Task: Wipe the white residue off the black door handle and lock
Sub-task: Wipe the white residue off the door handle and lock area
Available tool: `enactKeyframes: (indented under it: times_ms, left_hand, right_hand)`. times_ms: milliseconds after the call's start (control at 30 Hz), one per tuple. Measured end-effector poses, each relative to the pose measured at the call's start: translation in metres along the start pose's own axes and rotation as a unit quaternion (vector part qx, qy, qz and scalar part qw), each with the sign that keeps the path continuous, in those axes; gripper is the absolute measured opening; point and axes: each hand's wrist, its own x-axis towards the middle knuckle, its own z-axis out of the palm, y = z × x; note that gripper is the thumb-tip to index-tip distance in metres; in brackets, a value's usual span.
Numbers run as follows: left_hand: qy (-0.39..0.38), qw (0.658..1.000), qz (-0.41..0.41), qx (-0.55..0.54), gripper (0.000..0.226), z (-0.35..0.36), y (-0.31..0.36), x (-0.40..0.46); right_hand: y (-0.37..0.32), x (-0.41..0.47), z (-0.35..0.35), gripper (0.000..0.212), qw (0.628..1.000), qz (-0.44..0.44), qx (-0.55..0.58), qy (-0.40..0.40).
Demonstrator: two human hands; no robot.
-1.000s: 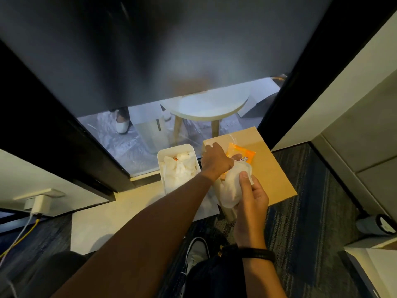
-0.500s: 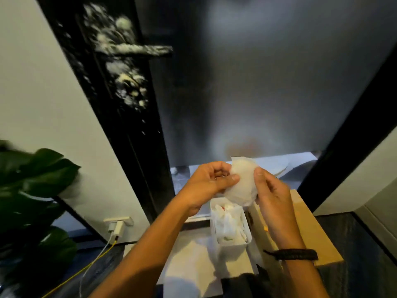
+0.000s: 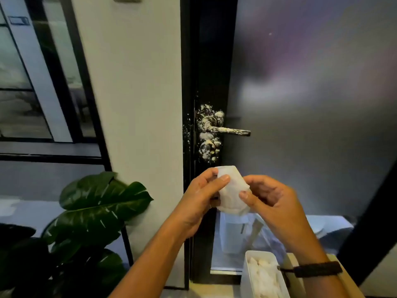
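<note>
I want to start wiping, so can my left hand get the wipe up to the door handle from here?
Probably yes. The left hand pinches the wipe just below the residue-covered door handle, with nothing between them. The right hand also grips the wipe.

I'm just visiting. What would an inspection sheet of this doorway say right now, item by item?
Surface: black door frame speckled white around the hardware.
Job's things: door handle and lock coated in white residue; white wipe held below them, not touching.
Clutter: white container of wipes, lower right.
Grippers: left hand and right hand both pinch the wipe.
Cables: nothing seen.
Surroundings: leafy plant, white wall, frosted glass door.
</note>
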Motion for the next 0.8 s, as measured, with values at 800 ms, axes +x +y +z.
enactKeyframes:
  times_ms: [800]
  left_hand:
    - [0.174,0.977,0.122,0.022,0.006,0.008,0.136,-0.006]
  right_hand:
    - [-0.102,0.043,0.042,0.019,0.971,-0.179,-0.070,0.143]
